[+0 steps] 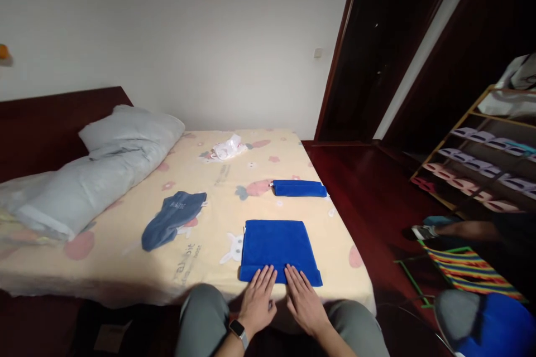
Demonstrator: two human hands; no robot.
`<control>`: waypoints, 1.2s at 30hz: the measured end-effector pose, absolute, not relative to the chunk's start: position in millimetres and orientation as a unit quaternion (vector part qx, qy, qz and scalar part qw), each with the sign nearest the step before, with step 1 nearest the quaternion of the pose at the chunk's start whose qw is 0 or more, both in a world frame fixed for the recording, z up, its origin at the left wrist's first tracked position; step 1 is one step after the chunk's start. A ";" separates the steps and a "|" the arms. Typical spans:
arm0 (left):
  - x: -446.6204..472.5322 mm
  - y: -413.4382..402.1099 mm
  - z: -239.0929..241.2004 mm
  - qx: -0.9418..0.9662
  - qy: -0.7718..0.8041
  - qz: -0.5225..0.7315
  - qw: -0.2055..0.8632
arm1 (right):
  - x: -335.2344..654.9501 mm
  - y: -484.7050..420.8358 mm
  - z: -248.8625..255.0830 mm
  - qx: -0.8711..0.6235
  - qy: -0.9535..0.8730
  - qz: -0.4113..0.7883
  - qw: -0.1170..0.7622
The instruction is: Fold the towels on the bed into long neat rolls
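A blue towel (276, 242) lies spread on the bed before me, its near edge turned over in a narrow strip. My left hand (258, 295) rests on the left part of that strip, fingers stretched out flat. On the right part of the strip, my right hand (305, 300) lies with its fingers extended too. Farther back, a second blue towel (299, 188) is folded into a slim band close to the bed's right edge. To the left sits a crumpled grey-blue cloth (173, 218) with pale lettering.
A patterned bed sheet (213, 189) covers the bed. Grey bedding (109, 167) is bunched at the left. A white crumpled bag or cloth (228, 148) lies near the wall. At right are a striped folding stool (473, 268), a person's leg (469, 230) and a slipper rack (473, 114).
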State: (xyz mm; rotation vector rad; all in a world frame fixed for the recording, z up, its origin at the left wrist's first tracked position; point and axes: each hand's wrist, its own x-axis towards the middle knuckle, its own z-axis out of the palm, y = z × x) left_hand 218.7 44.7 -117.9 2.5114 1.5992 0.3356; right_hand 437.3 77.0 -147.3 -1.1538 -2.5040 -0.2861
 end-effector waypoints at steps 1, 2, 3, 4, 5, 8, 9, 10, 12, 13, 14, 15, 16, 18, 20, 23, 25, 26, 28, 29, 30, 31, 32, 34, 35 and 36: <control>217.0 44.3 -120.1 0.837 0.532 0.108 0.063 | 439.9 77.2 -151.4 -0.416 -0.883 -0.108 0.189; 215.1 43.8 -122.2 0.837 0.536 0.103 0.052 | 442.3 77.3 -155.6 -0.427 -0.876 -0.113 0.192; 213.2 43.3 -123.9 0.835 0.540 0.097 0.044 | 444.7 77.6 -159.6 -0.439 -0.869 -0.116 0.194; 211.2 42.7 -125.0 0.831 0.547 0.091 0.039 | 447.1 77.8 -163.2 -0.451 -0.863 -0.117 0.193; 209.0 42.1 -125.6 0.826 0.556 0.086 0.038 | 449.8 78.1 -166.3 -0.463 -0.858 -0.116 0.190; 201.2 40.6 -125.0 0.812 0.578 0.073 0.045 | 460.6 79.8 -173.0 -0.491 -0.845 -0.112 0.179; 198.1 40.2 -124.6 0.808 0.583 0.071 0.046 | 465.1 80.6 -174.8 -0.497 -0.842 -0.111 0.176; 194.7 40.1 -124.5 0.803 0.590 0.071 0.047 | 469.7 81.5 -176.6 -0.503 -0.839 -0.111 0.174; 187.6 40.1 -125.2 0.793 0.602 0.074 0.050 | 478.4 83.3 -180.4 -0.513 -0.835 -0.104 0.169; 184.1 40.2 -125.8 0.788 0.609 0.075 0.051 | 482.0 84.1 -182.4 -0.517 -0.834 -0.098 0.166; 180.6 40.3 -126.3 0.783 0.615 0.076 0.054 | 485.0 84.8 -184.3 -0.520 -0.834 -0.091 0.163; 177.2 40.4 -126.6 0.781 0.617 0.077 0.057 | 487.2 85.4 -186.0 -0.522 -0.833 -0.084 0.161; 174.1 40.4 -126.5 0.781 0.617 0.078 0.061 | 488.6 85.9 -187.3 -0.523 -0.833 -0.078 0.159; 168.3 40.1 -124.3 0.787 0.608 0.082 0.069 | 490.1 86.5 -187.6 -0.523 -0.835 -0.069 0.160; 162.9 39.3 -119.8 0.793 0.598 0.087 0.076 | 490.9 86.3 -183.7 -0.523 -0.833 -0.065 0.169; 154.7 38.1 -110.9 0.788 0.601 0.112 0.065 | 494.7 84.3 -168.9 -0.525 -0.826 -0.055 0.201; 149.7 37.8 -105.3 0.775 0.616 0.134 0.049 | 499.1 82.4 -156.2 -0.512 -0.827 -0.031 0.230; 147.6 37.8 -103.0 0.769 0.622 0.143 0.043 | 501.5 81.6 -150.4 -0.501 -0.830 -0.013 0.245; 144.7 38.5 -99.4 0.763 0.626 0.152 0.039 | 505.2 81.3 -141.7 -0.482 -0.835 0.024 0.265; 144.0 39.1 -98.2 0.764 0.625 0.155 0.039 | 506.3 82.1 -139.3 -0.480 -0.835 0.040 0.267; 143.7 39.9 -97.3 0.765 0.623 0.156 0.041 | 506.9 83.7 -138.3 -0.482 -0.834 0.053 0.265; 143.8 41.0 -96.6 0.766 0.621 0.157 0.044 | 507.1 86.0 -138.3 -0.487 -0.832 0.065 0.258; 144.3 42.2 -96.1 0.766 0.622 0.158 0.046 | 507.2 89.0 -138.9 -0.494 -0.830 0.078 0.248; 145.6 45.4 -95.6 0.761 0.627 0.159 0.053 | 507.5 95.9 -140.4 -0.505 -0.826 0.110 0.225; 146.3 47.3 -95.5 0.758 0.630 0.161 0.057 | 508.1 99.5 -140.6 -0.509 -0.823 0.127 0.218; 146.7 49.5 -95.6 0.755 0.632 0.164 0.062 | 508.9 102.8 -140.3 -0.511 -0.820 0.144 0.214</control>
